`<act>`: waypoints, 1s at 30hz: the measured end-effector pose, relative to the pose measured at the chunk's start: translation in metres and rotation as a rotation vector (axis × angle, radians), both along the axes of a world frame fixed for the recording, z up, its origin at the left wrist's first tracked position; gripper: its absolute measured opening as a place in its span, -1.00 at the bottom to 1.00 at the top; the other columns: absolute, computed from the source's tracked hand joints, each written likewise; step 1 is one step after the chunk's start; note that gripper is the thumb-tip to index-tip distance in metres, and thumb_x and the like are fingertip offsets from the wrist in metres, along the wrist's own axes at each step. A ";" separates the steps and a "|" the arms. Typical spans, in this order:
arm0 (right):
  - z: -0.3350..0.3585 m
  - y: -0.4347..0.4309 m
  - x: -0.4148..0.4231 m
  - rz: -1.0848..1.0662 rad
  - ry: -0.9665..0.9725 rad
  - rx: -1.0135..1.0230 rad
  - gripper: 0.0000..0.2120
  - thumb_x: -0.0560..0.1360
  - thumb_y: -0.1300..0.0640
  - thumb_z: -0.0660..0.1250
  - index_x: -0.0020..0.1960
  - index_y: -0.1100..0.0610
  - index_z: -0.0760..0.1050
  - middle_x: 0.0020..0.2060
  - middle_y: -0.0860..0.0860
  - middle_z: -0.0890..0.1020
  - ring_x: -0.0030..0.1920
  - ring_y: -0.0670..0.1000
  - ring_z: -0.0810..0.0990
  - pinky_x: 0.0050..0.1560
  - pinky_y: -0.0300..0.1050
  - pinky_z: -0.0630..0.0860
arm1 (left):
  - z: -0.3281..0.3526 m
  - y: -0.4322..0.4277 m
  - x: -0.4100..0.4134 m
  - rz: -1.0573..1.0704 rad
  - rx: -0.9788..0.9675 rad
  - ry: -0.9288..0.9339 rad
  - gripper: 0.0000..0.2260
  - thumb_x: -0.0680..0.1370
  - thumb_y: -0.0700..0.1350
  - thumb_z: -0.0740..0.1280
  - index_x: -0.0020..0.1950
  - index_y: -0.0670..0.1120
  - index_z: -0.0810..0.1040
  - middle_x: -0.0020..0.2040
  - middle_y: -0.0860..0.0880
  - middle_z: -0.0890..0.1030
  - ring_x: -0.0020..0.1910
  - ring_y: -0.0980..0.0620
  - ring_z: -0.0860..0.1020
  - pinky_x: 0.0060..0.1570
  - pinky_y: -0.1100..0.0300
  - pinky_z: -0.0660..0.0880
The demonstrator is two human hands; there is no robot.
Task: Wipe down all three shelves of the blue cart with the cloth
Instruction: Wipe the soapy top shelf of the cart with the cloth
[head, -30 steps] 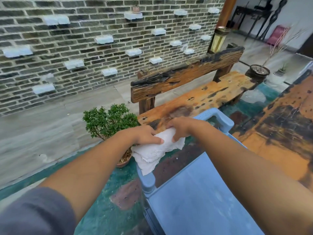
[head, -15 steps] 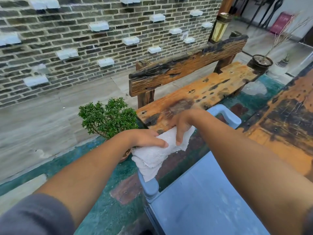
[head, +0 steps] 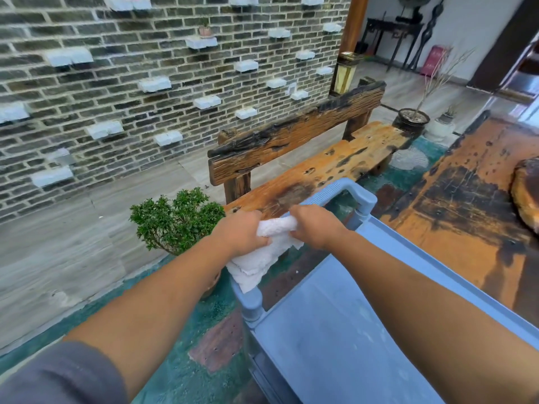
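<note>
The blue cart (head: pixel 329 339) stands in front of me, its dusty top shelf filling the lower right and its curved handle (head: pixel 350 193) at the far end. A white cloth (head: pixel 259 258) is draped over that handle's left part and hangs down by the left post. My left hand (head: pixel 239 233) grips the cloth from the left, and my right hand (head: pixel 313 225) grips its rolled upper part from the right. Both hands sit close together on the handle. The lower shelves are hidden beneath the top one.
A rough wooden bench (head: pixel 315 167) stands just beyond the cart handle. A small potted shrub (head: pixel 175 220) sits left of the cart. A wooden table (head: pixel 466 217) runs along the right. A brick wall (head: pixel 145 83) and two pots (head: pixel 411 121) lie farther back.
Both hands have closed in and bunched the cloth into a roll on the handle. The view has lifted slightly, showing more of the cart handle and bench.
</note>
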State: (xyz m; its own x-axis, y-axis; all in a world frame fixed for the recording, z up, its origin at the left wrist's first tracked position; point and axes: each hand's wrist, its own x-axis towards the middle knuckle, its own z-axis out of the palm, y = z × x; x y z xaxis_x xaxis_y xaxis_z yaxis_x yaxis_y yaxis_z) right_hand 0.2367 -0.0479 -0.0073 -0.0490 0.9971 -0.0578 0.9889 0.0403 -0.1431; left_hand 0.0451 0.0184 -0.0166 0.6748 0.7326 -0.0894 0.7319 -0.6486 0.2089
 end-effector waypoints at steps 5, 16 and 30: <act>0.011 -0.055 0.021 -0.083 0.034 0.005 -0.81 0.54 0.04 0.34 0.04 0.07 0.37 -0.11 0.04 0.55 -0.08 0.16 0.55 -0.19 0.09 0.51 | 0.025 -0.024 0.011 -0.167 -0.057 0.074 -0.71 0.49 0.18 0.39 -0.06 -0.03 0.47 -0.15 0.00 0.53 -0.16 -0.04 0.52 -0.18 0.01 0.50; 0.024 -0.230 0.107 -0.474 0.119 0.013 -0.89 0.53 0.11 0.33 0.02 0.07 0.42 -0.07 0.03 0.57 -0.09 0.10 0.49 -0.14 0.02 0.42 | 0.045 -0.100 0.118 -0.541 -0.250 -0.005 -0.79 0.48 0.06 0.45 -0.16 0.06 0.43 -0.14 0.05 0.49 -0.17 0.03 0.45 -0.28 0.13 0.30; -0.025 -0.344 0.072 -0.828 0.415 -0.051 -0.75 0.46 0.18 0.37 -0.25 -0.06 0.35 -0.29 -0.14 0.50 -0.19 0.01 0.48 -0.29 -0.21 0.32 | 0.004 -0.149 0.169 -0.816 -0.473 0.213 -0.79 0.48 -0.23 0.35 -0.20 0.03 0.37 -0.14 0.02 0.46 -0.25 0.07 0.44 -0.34 0.21 0.37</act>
